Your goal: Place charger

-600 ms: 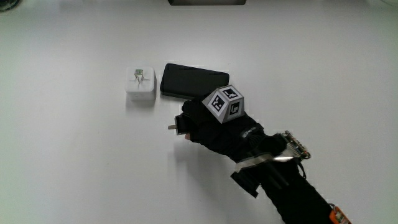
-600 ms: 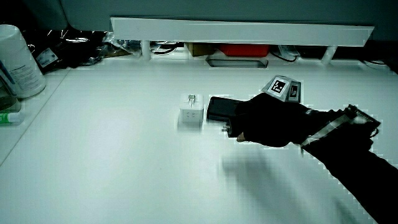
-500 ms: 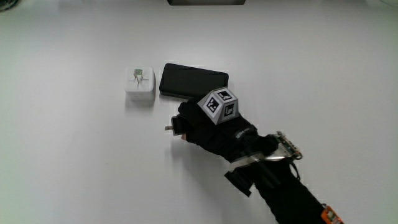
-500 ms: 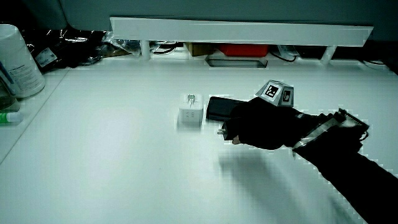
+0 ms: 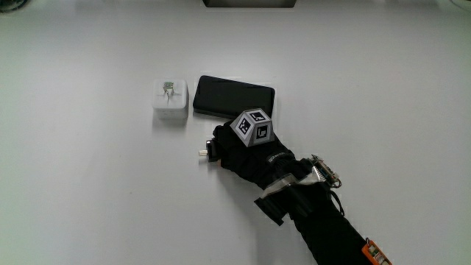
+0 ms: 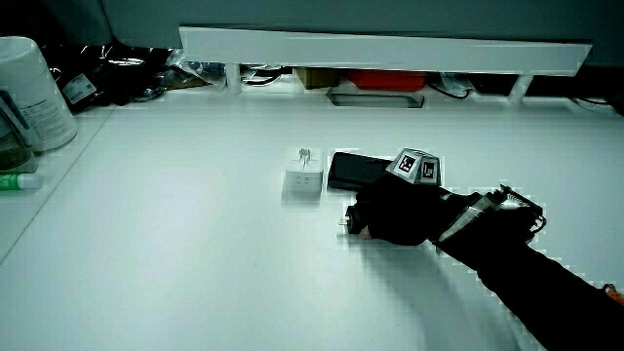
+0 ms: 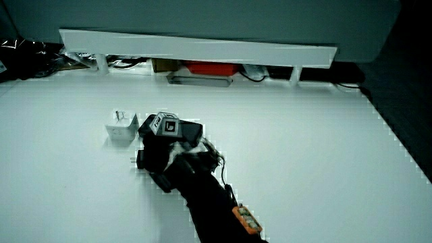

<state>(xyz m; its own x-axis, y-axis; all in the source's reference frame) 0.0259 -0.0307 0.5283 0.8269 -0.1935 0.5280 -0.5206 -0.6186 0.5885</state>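
The gloved hand [image 5: 234,149] with the patterned cube [image 5: 254,128] on its back rests low on the table, nearer to the person than a flat black device [image 5: 234,97]. Its fingers are curled around a small dark charger [image 5: 209,152], whose metal prongs stick out past the fingertips and point away from the hand. Beside the black device sits a white cube charger [image 5: 169,98], prongs up. In both side views the hand [image 6: 388,214] [image 7: 156,152] lies just nearer to the person than the white charger [image 6: 303,174] [image 7: 121,130], with the dark charger [image 6: 344,217] low at the table surface.
A low white partition [image 6: 380,47] runs along the table's edge farthest from the person, with cables and a red object [image 6: 386,78] under it. A white container [image 6: 33,94] and a small tube [image 6: 16,181] stand at the table's edge.
The hand has come down toward the table with the dark charger in it, drawing slightly nearer to the person. The white charger and black device have stayed put.
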